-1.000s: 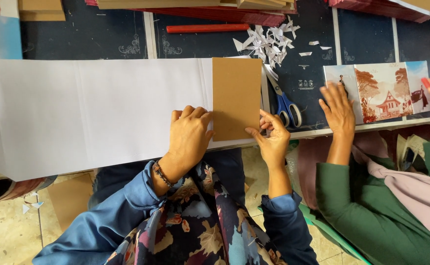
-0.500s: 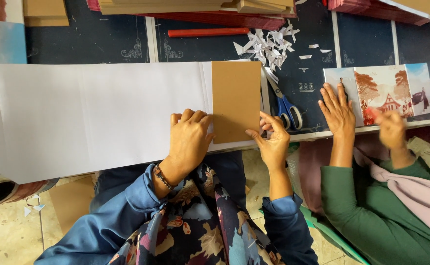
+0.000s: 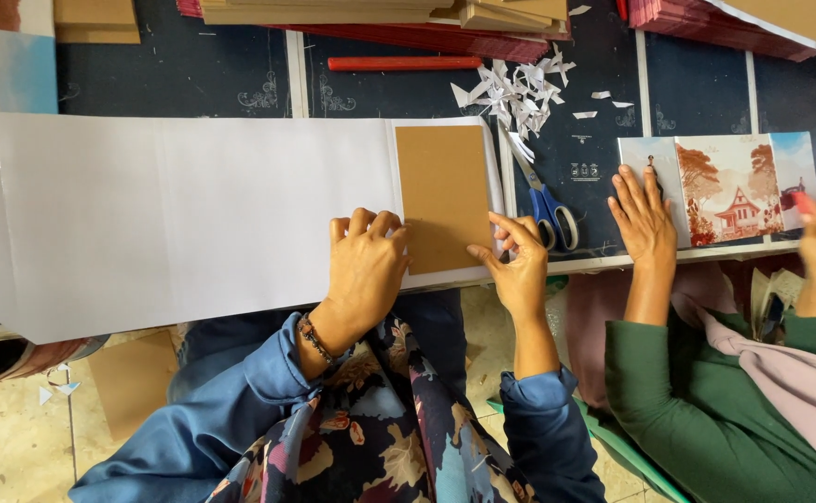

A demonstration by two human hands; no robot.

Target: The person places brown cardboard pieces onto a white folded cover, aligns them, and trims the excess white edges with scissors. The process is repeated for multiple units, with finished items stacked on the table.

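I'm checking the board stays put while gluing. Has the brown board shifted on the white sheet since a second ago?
No. The brown board sits at the same spot on the white sheet, its right edge equally near the scissors.

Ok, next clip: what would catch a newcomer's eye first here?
The long white sheet stretching across the dark table, with a brown card lying on its right end. The left hand presses on the sheet beside the card, and the right hand touches the card's lower right edge. Further right lie blue-handled scissors below a heap of white paper scraps, and a co-worker's hand rests on a picture print.
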